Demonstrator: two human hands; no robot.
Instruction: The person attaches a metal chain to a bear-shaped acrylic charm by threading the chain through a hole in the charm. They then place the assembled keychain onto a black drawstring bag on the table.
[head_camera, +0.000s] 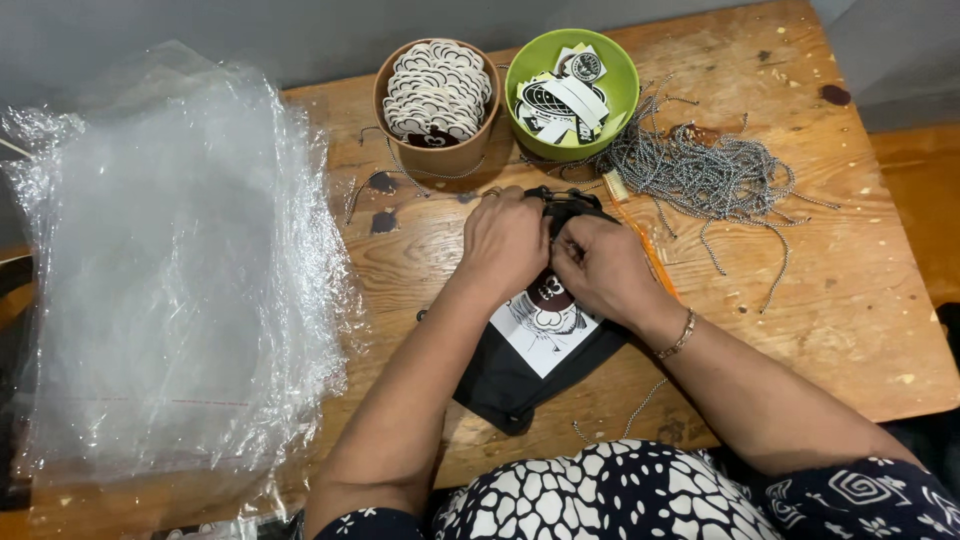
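A folded black garment (520, 375) with a white printed patch is laid on the wooden table (850, 300), its top edge pinched by the left hand (505, 240) and right hand (598, 265), both closed on it. Beyond are seen a brown cup (437, 150), a green bowl (572, 85) and grey cords (700, 170).
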